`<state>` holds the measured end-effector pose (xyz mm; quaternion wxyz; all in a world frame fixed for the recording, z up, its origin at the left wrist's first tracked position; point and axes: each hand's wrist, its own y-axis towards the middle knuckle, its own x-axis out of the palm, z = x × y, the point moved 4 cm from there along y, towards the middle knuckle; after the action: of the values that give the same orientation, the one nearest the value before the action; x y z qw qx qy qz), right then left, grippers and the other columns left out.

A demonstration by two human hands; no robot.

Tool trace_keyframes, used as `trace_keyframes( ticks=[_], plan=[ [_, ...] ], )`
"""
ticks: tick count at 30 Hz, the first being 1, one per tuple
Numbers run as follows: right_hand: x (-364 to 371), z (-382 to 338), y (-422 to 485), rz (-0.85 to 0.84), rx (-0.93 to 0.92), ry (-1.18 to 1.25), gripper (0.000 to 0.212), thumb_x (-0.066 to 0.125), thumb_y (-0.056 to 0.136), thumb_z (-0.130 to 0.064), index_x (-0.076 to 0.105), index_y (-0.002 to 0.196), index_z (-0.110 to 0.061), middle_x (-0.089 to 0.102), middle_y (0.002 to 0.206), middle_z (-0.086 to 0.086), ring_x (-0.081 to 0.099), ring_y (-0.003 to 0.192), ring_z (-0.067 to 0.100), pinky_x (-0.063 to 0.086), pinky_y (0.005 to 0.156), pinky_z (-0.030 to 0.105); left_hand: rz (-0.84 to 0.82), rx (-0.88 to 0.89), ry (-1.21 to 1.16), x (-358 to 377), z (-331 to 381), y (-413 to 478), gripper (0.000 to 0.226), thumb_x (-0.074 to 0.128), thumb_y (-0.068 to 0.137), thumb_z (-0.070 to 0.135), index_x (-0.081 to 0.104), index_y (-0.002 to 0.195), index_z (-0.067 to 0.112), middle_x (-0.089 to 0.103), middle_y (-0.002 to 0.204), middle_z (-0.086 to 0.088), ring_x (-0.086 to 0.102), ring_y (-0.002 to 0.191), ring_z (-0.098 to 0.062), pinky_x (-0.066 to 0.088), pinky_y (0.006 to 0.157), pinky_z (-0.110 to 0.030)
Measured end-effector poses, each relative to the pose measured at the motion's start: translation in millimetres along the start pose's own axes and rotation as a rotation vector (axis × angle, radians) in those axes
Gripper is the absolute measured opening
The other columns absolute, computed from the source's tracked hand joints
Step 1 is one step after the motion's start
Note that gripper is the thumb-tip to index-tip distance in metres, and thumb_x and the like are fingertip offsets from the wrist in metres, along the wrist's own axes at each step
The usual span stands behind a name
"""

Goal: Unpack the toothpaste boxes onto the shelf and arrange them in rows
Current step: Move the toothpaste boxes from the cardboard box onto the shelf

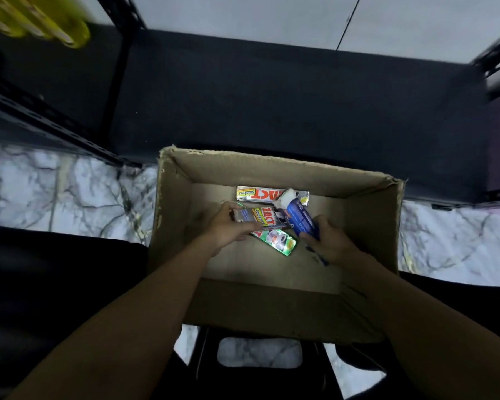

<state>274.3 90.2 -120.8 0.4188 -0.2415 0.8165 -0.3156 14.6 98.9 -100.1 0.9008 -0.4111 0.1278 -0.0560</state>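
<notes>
An open cardboard carton (274, 307) stands in the middle of the view. Its near edge rests on a black stool (260, 379), and its far wall is close to the front edge of the shelf (272, 96). The shelf board is dark, with perforated metal uprights at its left and right.

Contents of the carton:
- A silver toothpaste box (260, 194) lies flat on the bottom near the far wall, long side running left to right. No hand touches it.
- A second silver toothpaste box (264, 217) is held by the left hand (225, 228). The fingers are curled round its left end, with the thumb on the near side.
- A green toothpaste box (280, 241) lies directly beneath the second silver box, slanting toward the near right. Its near-right end is exposed.
- A blue toothpaste box (299, 217) is held by the right hand (331, 242). The fingers are closed round its near end. The box is tilted, with its far end raised and a white end flap standing open. That end overlaps the right end of the flat silver box in the view.

Both forearms reach in over the near wall of the carton. No toothpaste box is visible on the shelf board.

A marble-pattern floor (55, 192) shows left and right of the carton. Blurred yellow packages (41, 18) are at the far left.
</notes>
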Motion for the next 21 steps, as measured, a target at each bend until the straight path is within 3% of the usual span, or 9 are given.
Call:
trace_keyframes(
  ticks=[4,6,10,14,16,20,21],
  plan=[
    [15.6,-0.1,-9.2,0.004,0.043,0.08,0.057,0.068,0.087,-0.044,0.038,0.125,-0.014,0.056,0.128,0.012,0.061,0.103,0.022,0.045,0.075,0.029,0.015,-0.035,-0.103,0.6,-2.4,0.1,0.038,0.081,0.079,0.014,0.057,0.108,0.02,0.065,0.116,-0.007,0.068,0.103,-0.025,0.059,0.087,-0.045],
    [20.5,-1.1,-11.1,0.021,0.047,0.063,0.065,0.075,0.082,-0.039,0.037,0.129,-0.014,0.058,0.129,0.011,0.061,0.108,0.023,0.048,0.078,0.031,-0.011,-0.069,-0.123,2.5,-4.8,-0.6,0.038,0.081,0.079,0.014,0.061,0.111,0.022,0.066,0.117,-0.008,0.067,0.103,-0.023,0.058,0.088,-0.04],
    [20.6,-5.2,-11.7,0.067,0.067,0.005,0.063,0.07,0.088,-0.029,0.034,0.138,-0.013,0.053,0.136,0.014,0.058,0.118,0.029,0.05,0.091,0.039,-0.038,-0.103,-0.173,5.0,-1.9,-9.7,0.047,0.081,0.079,0.013,0.062,0.122,0.017,0.067,0.117,-0.006,0.067,0.1,-0.018,0.059,0.078,-0.029],
    [5.8,-14.1,-24.4,0.119,0.009,0.007,0.057,0.064,0.092,-0.029,0.038,0.141,-0.015,0.058,0.13,0.01,0.061,0.109,0.026,0.051,0.083,0.035,-0.014,-0.021,-0.075,1.6,14.7,-24.5,0.041,0.079,0.081,0.009,0.063,0.118,0.014,0.067,0.109,-0.004,0.066,0.09,-0.013,0.059,0.068,-0.022],
    [-6.2,-21.1,-34.8,0.139,-0.029,-0.011,0.054,0.062,0.093,-0.029,0.039,0.14,-0.017,0.061,0.124,0.01,0.064,0.102,0.025,0.053,0.079,0.034,-0.008,0.023,-0.004,0.2,23.6,-31.7,0.037,0.079,0.082,0.01,0.063,0.115,0.016,0.068,0.108,-0.006,0.067,0.091,-0.017,0.059,0.073,-0.029],
    [-32.8,-40.4,-60.5,0.135,-0.114,-0.049,0.055,0.064,0.091,-0.03,0.042,0.14,-0.018,0.061,0.128,0.01,0.06,0.111,0.025,0.049,0.09,0.033,-0.044,0.105,0.143,-4.2,46.8,-56.5,0.03,0.08,0.08,0.009,0.067,0.104,0.022,0.07,0.109,-0.014,0.071,0.094,-0.029,0.061,0.08,-0.046],
    [-41.2,-47.3,-69.6,0.137,-0.139,-0.057,0.056,0.063,0.091,-0.031,0.042,0.142,-0.019,0.06,0.13,0.009,0.059,0.114,0.025,0.047,0.09,0.03,-0.053,0.133,0.163,-5.8,53.1,-61.7,0.03,0.081,0.079,0.009,0.068,0.103,0.022,0.071,0.11,-0.014,0.072,0.092,-0.027,0.061,0.08,-0.044]
  ],
)
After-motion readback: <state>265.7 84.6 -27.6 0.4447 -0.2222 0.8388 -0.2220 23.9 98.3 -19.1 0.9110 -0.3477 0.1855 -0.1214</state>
